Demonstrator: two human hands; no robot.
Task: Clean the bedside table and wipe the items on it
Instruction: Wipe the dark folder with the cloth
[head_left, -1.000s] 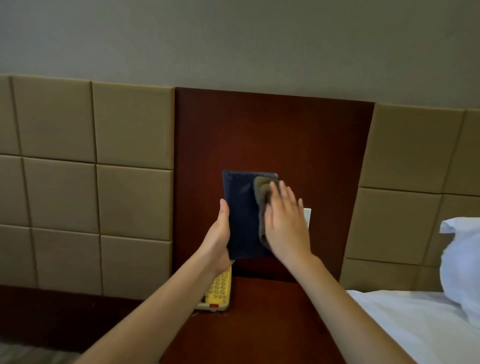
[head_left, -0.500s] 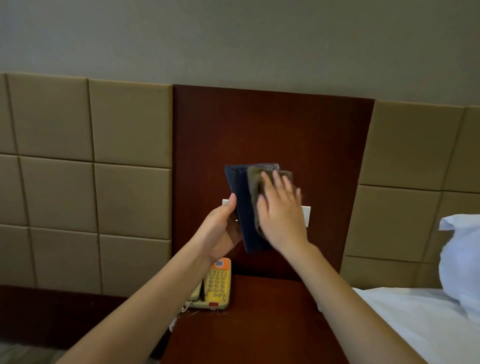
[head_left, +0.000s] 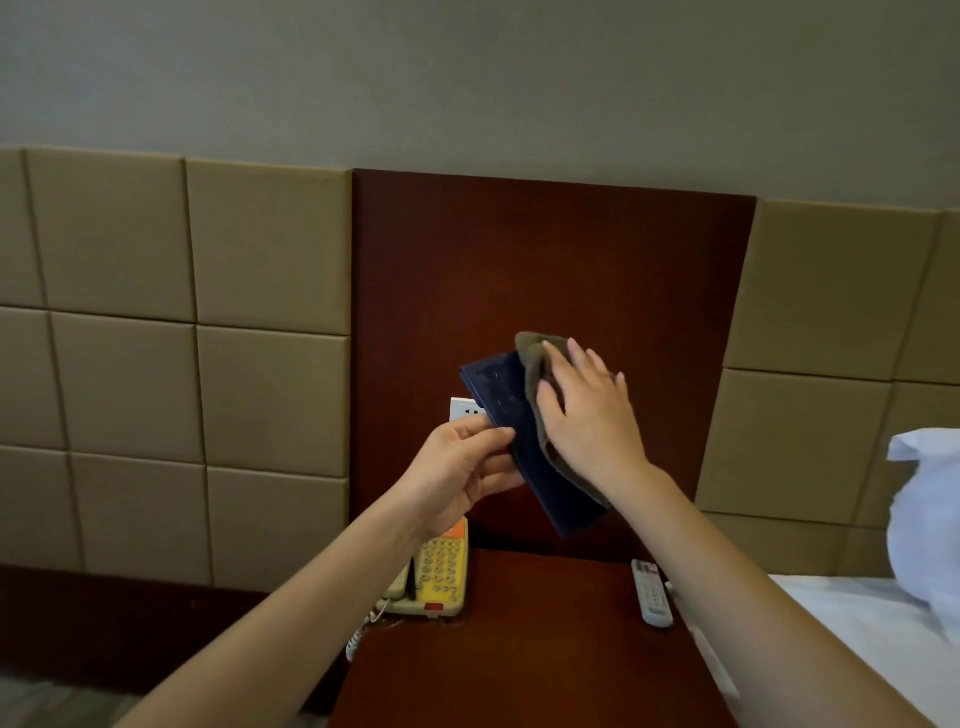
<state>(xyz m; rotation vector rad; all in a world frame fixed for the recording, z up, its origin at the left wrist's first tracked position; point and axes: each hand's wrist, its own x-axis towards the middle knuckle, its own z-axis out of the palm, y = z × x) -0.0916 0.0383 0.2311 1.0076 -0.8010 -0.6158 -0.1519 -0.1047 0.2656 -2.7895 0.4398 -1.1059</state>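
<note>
A dark wooden panel stands on the far wall between padded beige squares. Below it, the bedside table runs toward the near edge, with white bedding to its right. A yellow-keyed telephone sits on the table's far left, and a white remote lies on its far right. Held above the table is a tilted dark blue folder. The left hand is closed on the folder's left edge. The right hand, fingers spread, presses a brown cloth flat against the folder's face. A white wall socket peeks out behind.
</note>
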